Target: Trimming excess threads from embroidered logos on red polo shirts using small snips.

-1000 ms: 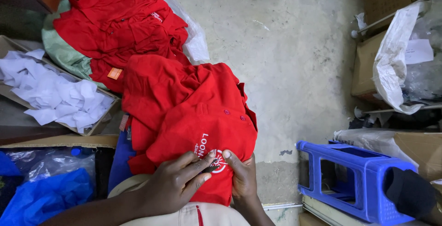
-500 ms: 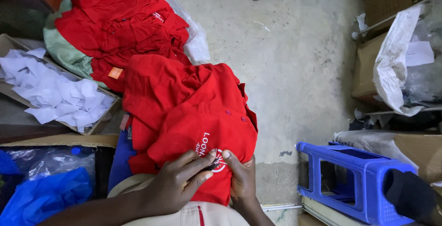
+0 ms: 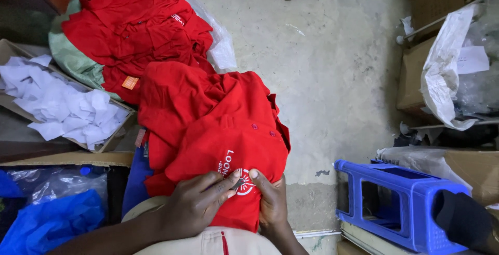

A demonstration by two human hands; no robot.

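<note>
A red polo shirt (image 3: 208,125) with a white printed emblem lies over my lap in the head view. My left hand (image 3: 195,205) rests on the shirt's lower part, fingers pinching a small dark object against the emblem. My right hand (image 3: 270,198) grips the shirt's edge just right of the emblem, thumb on top. Both thumbs nearly meet at the white emblem (image 3: 241,182). Whether the dark object is a tool or a tag I cannot tell.
A pile of red shirts (image 3: 135,26) on a clear plastic bag lies farther back. A cardboard box of white paper pieces (image 3: 67,104) is at left, blue plastic bags (image 3: 47,224) lower left, a blue plastic stool (image 3: 400,203) at right, cartons and bags (image 3: 452,62) beyond.
Both hands stay on the emblem with only a slight shift of the fingers. The shirt has not moved.
</note>
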